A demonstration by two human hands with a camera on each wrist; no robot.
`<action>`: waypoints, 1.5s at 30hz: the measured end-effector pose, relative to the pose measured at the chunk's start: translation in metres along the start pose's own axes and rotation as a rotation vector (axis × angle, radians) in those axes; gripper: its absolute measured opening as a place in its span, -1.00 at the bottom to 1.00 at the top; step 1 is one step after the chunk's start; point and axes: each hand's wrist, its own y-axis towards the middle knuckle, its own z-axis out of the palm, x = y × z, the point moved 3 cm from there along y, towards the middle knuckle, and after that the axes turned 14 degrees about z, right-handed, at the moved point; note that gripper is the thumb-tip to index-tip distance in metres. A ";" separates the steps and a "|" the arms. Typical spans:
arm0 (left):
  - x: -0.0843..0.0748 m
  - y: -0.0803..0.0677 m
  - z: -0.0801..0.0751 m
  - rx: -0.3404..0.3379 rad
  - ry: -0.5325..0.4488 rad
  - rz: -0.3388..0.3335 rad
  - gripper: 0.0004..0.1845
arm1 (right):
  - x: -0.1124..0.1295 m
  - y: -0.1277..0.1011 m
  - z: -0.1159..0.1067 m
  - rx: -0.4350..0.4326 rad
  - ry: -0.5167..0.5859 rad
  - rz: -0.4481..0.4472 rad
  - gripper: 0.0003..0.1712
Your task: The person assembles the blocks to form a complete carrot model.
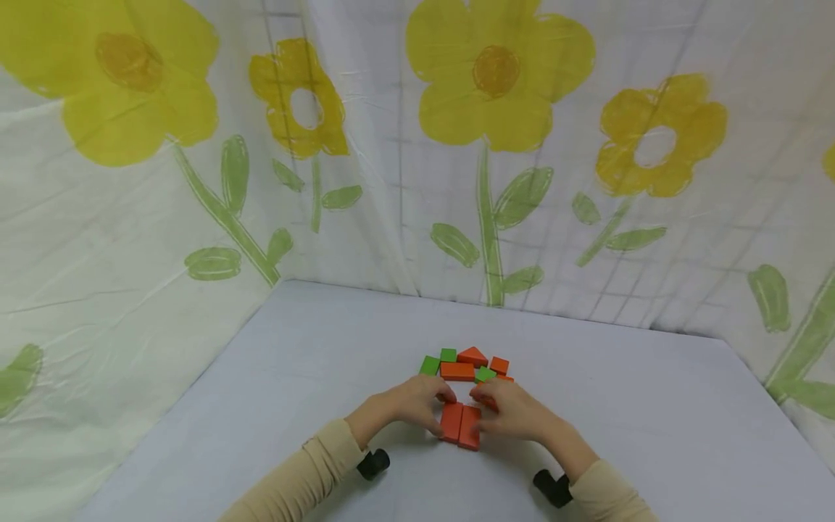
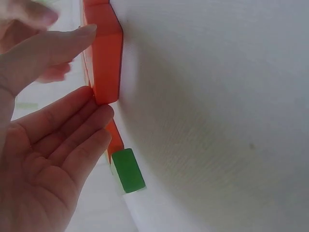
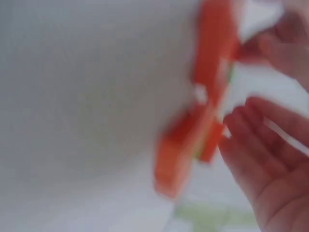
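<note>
Two red rectangular blocks lie side by side on the table, the left one [image 1: 451,422] beside my left hand [image 1: 414,402] and the right one [image 1: 470,429] beside my right hand [image 1: 518,412]. My left hand holds the left block [image 2: 107,58] lengthwise, thumb at its near end and fingertips at its far end. The right hand's fingers are spread, its thumb close to the right block. In the right wrist view, that hand [image 3: 275,164] shows its palm and extended fingers beside blurred red blocks [image 3: 215,43]. Its fingers partly cover another red block [image 1: 489,400].
Beyond the hands lie a red bar [image 1: 457,371], a red triangle [image 1: 472,356], a small red block [image 1: 499,365] and green blocks [image 1: 429,365]. White table surface [image 1: 326,348] stretches around them. A flowered curtain [image 1: 365,239] hangs behind the table.
</note>
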 end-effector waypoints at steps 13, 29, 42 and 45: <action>-0.005 -0.001 -0.001 0.026 -0.002 -0.036 -0.52 | -0.012 0.011 -0.016 0.060 -0.339 -0.024 -0.39; -0.005 -0.002 -0.001 0.030 -0.012 -0.050 -0.52 | -0.021 0.018 -0.006 -0.018 -0.386 -0.154 -0.49; -0.004 -0.001 0.000 0.028 -0.006 -0.043 -0.51 | -0.018 0.003 -0.021 -0.046 -0.123 0.106 -0.36; -0.003 -0.001 0.000 0.027 -0.005 -0.039 -0.52 | -0.016 -0.005 -0.019 -0.054 -0.087 0.135 -0.35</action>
